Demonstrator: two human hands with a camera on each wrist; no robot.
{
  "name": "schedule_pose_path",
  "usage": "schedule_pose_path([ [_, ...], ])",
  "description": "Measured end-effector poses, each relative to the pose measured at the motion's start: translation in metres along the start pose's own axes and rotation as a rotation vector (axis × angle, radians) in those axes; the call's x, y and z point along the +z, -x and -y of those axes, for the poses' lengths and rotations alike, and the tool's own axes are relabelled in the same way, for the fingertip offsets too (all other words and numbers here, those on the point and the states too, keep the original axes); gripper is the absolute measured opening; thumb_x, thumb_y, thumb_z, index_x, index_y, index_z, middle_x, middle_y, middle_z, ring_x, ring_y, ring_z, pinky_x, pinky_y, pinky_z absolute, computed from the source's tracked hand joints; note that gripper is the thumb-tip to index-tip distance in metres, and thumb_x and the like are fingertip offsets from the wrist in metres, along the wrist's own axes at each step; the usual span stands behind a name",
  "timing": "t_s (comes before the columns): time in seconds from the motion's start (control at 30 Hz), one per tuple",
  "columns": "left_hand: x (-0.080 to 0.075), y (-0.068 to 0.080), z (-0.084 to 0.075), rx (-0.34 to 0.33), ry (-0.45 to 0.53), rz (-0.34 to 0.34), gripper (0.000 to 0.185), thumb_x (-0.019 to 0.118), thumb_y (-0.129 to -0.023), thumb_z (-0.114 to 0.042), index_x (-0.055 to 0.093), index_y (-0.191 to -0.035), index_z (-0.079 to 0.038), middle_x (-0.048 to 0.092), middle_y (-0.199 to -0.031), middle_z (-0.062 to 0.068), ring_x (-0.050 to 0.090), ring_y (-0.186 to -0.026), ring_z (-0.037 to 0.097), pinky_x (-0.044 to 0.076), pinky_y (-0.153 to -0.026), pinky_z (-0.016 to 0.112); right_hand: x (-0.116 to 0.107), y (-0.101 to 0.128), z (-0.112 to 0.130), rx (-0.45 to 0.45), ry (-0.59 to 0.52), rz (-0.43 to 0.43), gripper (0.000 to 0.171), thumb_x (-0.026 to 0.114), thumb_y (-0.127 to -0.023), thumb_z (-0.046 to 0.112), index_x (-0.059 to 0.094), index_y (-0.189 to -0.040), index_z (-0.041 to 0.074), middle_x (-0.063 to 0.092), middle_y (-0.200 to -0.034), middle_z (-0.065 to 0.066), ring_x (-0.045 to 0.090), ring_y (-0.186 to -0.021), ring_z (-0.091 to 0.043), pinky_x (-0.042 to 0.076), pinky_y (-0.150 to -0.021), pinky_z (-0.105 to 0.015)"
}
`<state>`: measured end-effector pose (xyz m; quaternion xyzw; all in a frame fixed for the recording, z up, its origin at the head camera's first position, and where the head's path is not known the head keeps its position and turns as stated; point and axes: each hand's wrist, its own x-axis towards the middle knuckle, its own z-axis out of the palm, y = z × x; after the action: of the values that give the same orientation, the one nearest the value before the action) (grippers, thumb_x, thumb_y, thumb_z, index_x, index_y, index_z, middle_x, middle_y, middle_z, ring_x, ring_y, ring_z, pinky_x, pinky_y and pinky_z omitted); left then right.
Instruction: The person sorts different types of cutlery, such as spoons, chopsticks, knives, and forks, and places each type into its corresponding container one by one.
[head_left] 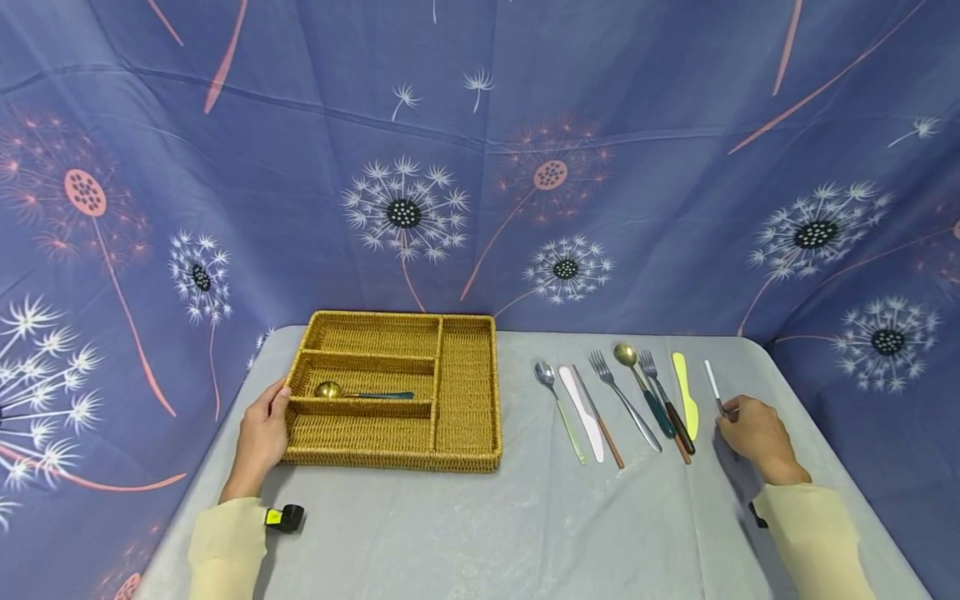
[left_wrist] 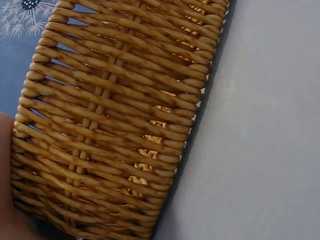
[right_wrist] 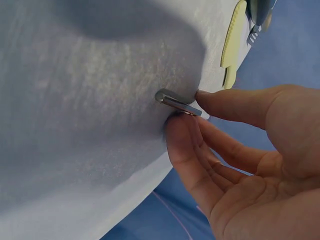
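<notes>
My left hand [head_left: 262,429] grips the left side of a woven wicker cutlery tray [head_left: 467,461], whose outer wall [left_wrist: 110,115] fills much of the left wrist view. A spoon [head_left: 330,390] with a gold bowl and dark teal handle lies in the tray's middle left compartment. At the far right of the table, my right hand [head_left: 757,433] pinches a slim utensil [head_left: 711,379], white at its far part and metal nearer me. In the right wrist view its rounded metal end [right_wrist: 172,101] shows between thumb and fingers, close over the cloth.
Between tray and right hand lie a silver spoon [head_left: 545,374], a white knife [head_left: 581,412], a brown-handled utensil [head_left: 611,446], a silver fork [head_left: 626,402], a gold spoon [head_left: 626,355], a dark-handled fork [head_left: 678,425] and a yellow knife [head_left: 684,396]. A patterned blue cloth [head_left: 480,167] hangs behind the table.
</notes>
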<state>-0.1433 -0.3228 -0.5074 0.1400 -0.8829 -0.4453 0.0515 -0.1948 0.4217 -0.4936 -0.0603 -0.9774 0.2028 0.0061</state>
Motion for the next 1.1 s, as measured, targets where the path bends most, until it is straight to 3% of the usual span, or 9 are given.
schedule_pose_path([
  [0.2,0.0004,-0.0006,0.0008,0.002,0.004,-0.010,0.065,0.027,-0.118,-0.047,0.034,-0.169,-0.007,0.035,-0.168,0.029,0.028,-0.156,0.053,0.026,-0.125,0.070,-0.0023,0.0003,0.0011,0.011,-0.003,-0.012,0.027,0.062,-0.090,0.001,0.064,-0.107,-0.019,0.069,-0.088,-0.029,0.065,-0.072,-0.036,0.050,-0.057,-0.043],
  [0.43,-0.0004,-0.0005,0.0004,-0.004,0.002,-0.009,0.065,0.027,-0.118,-0.047,0.034,-0.169,-0.007,0.035,-0.168,0.029,0.027,-0.156,0.053,0.025,-0.125,0.070,-0.0040,-0.0006,0.0014,0.059,-0.017,0.008,0.017,0.062,-0.086,0.002,0.068,-0.090,-0.014,0.068,-0.082,-0.029,0.065,-0.070,-0.039,0.052,-0.054,-0.045],
  [0.67,-0.0012,0.0002,-0.0005,-0.008,0.008,-0.003,0.064,0.027,-0.118,-0.046,0.033,-0.169,-0.007,0.034,-0.169,0.029,0.026,-0.156,0.053,0.024,-0.125,0.070,-0.0059,-0.0040,0.0039,0.071,0.009,0.017,0.012,0.061,-0.082,0.005,0.066,-0.072,-0.001,0.063,-0.072,-0.018,0.059,-0.065,-0.032,0.044,-0.050,-0.038],
  [0.93,-0.0007,-0.0003,0.0004,-0.006,0.013,-0.009,0.064,0.027,-0.118,-0.046,0.033,-0.169,-0.007,0.034,-0.168,0.029,0.026,-0.157,0.052,0.024,-0.126,0.069,-0.0063,-0.0062,0.0040,0.108,-0.005,0.051,0.021,0.068,-0.084,0.011,0.069,-0.083,-0.011,0.066,-0.078,-0.025,0.060,-0.066,-0.033,0.047,-0.051,-0.041],
  [1.1,0.0000,-0.0003,0.0012,-0.007,0.011,-0.007,0.064,0.027,-0.118,-0.046,0.033,-0.169,-0.007,0.034,-0.169,0.028,0.026,-0.157,0.052,0.024,-0.126,0.068,-0.0045,-0.0056,0.0028,0.124,-0.028,0.048,0.024,0.072,-0.086,0.012,0.067,-0.085,-0.012,0.065,-0.079,-0.023,0.060,-0.068,-0.032,0.046,-0.052,-0.038],
])
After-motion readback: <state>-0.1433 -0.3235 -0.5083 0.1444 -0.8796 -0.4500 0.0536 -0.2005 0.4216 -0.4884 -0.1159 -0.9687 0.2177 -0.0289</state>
